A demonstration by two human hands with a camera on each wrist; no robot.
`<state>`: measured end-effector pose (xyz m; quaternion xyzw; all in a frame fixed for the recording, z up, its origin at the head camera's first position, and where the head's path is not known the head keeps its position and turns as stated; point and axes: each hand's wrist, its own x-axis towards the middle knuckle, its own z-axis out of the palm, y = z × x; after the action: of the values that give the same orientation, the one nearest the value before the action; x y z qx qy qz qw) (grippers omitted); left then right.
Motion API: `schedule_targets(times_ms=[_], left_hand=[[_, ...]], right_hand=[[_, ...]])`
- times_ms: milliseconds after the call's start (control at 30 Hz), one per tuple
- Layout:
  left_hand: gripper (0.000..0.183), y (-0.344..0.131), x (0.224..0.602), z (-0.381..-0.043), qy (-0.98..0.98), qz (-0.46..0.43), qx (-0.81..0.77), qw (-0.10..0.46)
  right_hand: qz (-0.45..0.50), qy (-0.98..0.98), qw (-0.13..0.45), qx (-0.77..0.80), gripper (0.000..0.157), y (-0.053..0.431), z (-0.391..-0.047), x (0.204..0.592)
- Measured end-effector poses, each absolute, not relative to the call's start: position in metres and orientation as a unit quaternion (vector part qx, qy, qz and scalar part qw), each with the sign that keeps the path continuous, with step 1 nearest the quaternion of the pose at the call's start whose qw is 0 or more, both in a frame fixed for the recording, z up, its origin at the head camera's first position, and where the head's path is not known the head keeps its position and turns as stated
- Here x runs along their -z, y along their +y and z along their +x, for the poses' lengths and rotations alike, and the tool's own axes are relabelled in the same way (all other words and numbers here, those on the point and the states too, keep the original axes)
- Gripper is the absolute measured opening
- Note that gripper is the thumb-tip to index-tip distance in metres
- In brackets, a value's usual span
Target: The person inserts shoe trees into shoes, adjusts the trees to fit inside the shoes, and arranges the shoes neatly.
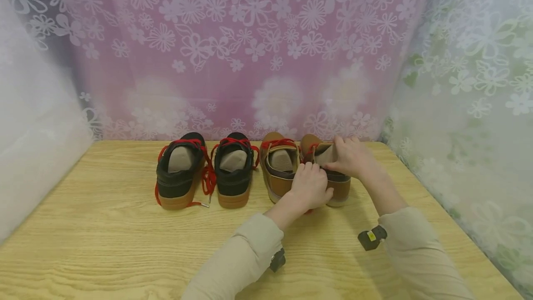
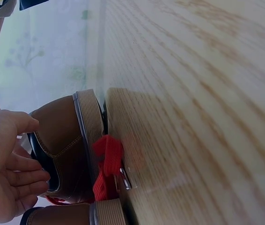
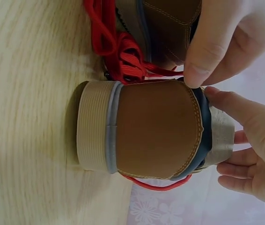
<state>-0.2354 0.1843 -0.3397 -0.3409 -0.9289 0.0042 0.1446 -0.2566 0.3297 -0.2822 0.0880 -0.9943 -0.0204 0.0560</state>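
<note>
Two brown shoes with red laces stand at the right end of a row, heels facing me. My left hand (image 1: pixel 310 186) is over the gap between the left brown shoe (image 1: pixel 278 177) and the right brown shoe (image 1: pixel 339 188). Its thumb is at the right shoe's heel collar, apart from its loosely bent fingers in the left wrist view. My right hand (image 1: pixel 354 156) straddles the beige insert (image 3: pixel 221 136) rising from the right shoe, thumb on one side and fingers on the other. A red lace (image 2: pixel 106 159) hangs down between the brown shoes.
Left of the brown pair stand two black shoes, one (image 1: pixel 179 179) with a loose lace on the wood and another (image 1: pixel 234 179) beside it, each holding a beige insert. All rest on a wooden table (image 1: pixel 104 226). Flowered curtains (image 1: pixel 233 59) enclose the back and sides.
</note>
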Motion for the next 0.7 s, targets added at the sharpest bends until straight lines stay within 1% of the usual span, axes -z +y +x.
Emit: schedule_targets(times_ms=[100,233,333,500,700], left_hand=[[0.045,0.184,0.340,-0.235,-0.929,-0.340,-0.003,0.143],[0.044,0.184,0.341,-0.236,-0.928,-0.342,-0.002,0.149],[0.044,0.184,0.341,-0.235,-0.928,-0.343,0.000,0.146],[0.043,0.183,0.342,-0.234,-0.929,-0.342,0.005,0.143],[0.043,0.185,0.343,-0.235,-0.926,-0.344,0.000,0.156]], right_hand=[[0.089,-0.994,0.066,0.022,0.072,0.330,-0.257,0.284],[0.095,-0.991,0.088,0.016,0.068,0.330,-0.257,0.288],[0.094,-0.991,0.093,0.009,0.067,0.331,-0.256,0.290],[0.077,-0.993,0.091,0.004,0.072,0.332,-0.257,0.296],[0.059,-0.990,0.126,0.008,0.074,0.331,-0.258,0.302]])
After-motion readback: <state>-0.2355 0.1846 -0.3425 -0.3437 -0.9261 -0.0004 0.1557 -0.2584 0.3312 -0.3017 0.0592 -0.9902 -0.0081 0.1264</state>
